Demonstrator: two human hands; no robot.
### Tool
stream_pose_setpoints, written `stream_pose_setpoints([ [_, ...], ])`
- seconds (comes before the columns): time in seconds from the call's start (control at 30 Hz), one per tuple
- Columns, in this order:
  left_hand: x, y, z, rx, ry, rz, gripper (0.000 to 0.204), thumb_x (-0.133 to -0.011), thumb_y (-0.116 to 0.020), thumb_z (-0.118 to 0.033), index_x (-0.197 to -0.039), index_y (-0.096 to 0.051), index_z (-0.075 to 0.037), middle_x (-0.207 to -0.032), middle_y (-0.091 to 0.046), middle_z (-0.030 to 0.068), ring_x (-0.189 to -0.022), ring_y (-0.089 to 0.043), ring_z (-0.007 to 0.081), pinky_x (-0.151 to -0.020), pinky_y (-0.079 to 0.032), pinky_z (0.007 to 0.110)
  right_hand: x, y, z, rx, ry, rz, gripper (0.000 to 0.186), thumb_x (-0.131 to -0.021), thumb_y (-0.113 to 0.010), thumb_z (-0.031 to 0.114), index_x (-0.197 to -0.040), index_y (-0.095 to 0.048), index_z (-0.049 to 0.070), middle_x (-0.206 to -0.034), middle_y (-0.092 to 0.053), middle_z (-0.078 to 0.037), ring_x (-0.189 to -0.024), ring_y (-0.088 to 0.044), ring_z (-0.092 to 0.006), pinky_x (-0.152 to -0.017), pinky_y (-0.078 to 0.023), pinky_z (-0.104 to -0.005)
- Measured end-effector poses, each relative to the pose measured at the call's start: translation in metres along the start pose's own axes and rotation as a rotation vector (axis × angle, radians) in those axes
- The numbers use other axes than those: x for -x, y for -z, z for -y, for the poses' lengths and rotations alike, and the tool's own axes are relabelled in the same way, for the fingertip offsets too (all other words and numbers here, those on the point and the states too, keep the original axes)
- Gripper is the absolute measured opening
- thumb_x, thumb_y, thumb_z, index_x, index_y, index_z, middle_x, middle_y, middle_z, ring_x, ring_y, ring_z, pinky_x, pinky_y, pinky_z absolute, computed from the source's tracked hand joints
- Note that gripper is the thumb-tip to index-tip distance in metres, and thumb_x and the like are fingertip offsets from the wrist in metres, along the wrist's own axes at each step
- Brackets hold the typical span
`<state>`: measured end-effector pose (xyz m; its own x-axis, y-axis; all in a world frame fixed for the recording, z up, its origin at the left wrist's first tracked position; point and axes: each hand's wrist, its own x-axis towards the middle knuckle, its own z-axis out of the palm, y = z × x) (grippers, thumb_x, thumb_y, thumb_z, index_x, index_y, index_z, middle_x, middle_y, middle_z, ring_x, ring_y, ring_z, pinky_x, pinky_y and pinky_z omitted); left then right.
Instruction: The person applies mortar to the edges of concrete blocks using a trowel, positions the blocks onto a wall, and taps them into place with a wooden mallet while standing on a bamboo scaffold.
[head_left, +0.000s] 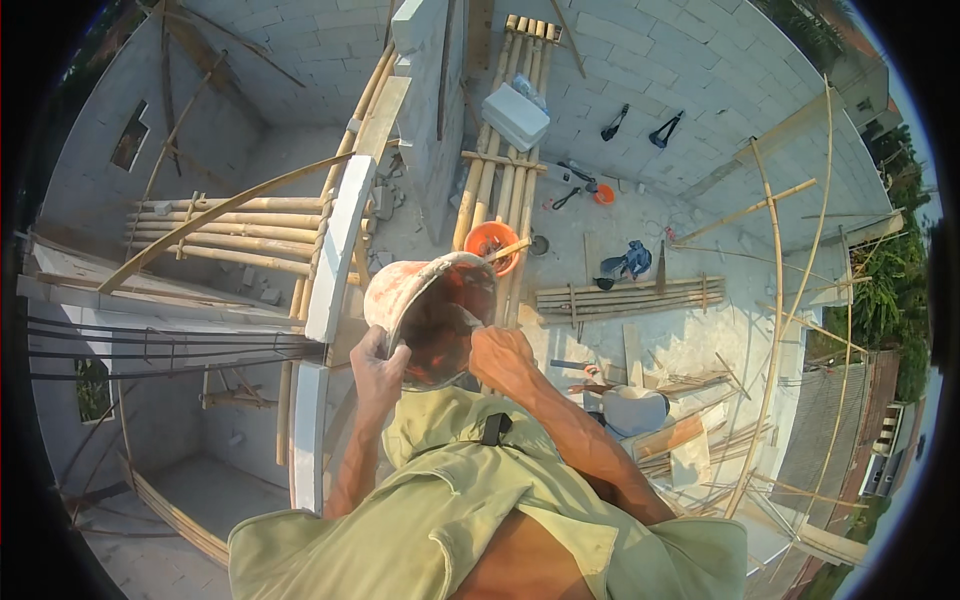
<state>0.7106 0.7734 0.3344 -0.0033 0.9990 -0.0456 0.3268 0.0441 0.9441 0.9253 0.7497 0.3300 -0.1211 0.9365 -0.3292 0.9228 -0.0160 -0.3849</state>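
Right in front of me a bucket (402,285), crusted with pale mortar, is tilted so that its mouth faces me. The inside is dark and smeared with reddish-orange patches. My left hand (380,368) grips the rim on the near left side, thumb inside and fingers around the outer wall. At the right side of the mouth my right hand (503,358) is closed around a small tool with a pale blade (466,316), which points into the bucket. Its handle is hidden in my fist. Just beyond stands an orange bucket (482,240) with a wooden stick across it.
Bamboo poles (508,190) form a walkway ahead, bearing a white block (516,115). A narrow block wall top (340,250) runs along my left. Far below on the right, a person (635,410) is among loose planks (690,430). Bamboo uprights (775,300) stand at the right.
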Motion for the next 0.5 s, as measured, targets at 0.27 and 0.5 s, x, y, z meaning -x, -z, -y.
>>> stream_pose_setpoints([
  [0.27,-0.142,-0.060,0.009,0.013,0.176,0.099,0.015,-0.080,-0.065,-0.005,-0.076,-0.051,0.000,-0.067,-0.042,-0.0033,-0.064,-0.038,0.0065,-0.056,-0.034,0.029,-0.130,0.063,-0.045,-0.254,-0.019,0.271,0.025,-0.084,-0.063,0.018,-0.092,-0.073,-0.003,-0.095,-0.073,-0.028,-0.092,-0.073,-0.0429,-0.081,-0.057,-0.0486],
  [0.5,-0.240,-0.084,0.002,0.075,0.273,0.046,0.039,-0.092,-0.075,-0.024,-0.073,-0.049,-0.001,-0.064,-0.044,0.0001,-0.063,-0.039,0.0092,-0.055,-0.034,0.032,-0.229,0.113,-0.115,-0.758,-0.156,0.617,0.036,-0.093,-0.069,0.031,-0.109,-0.070,-0.002,-0.082,-0.066,-0.012,-0.064,-0.061,-0.0184,-0.060,-0.048,-0.0335],
])
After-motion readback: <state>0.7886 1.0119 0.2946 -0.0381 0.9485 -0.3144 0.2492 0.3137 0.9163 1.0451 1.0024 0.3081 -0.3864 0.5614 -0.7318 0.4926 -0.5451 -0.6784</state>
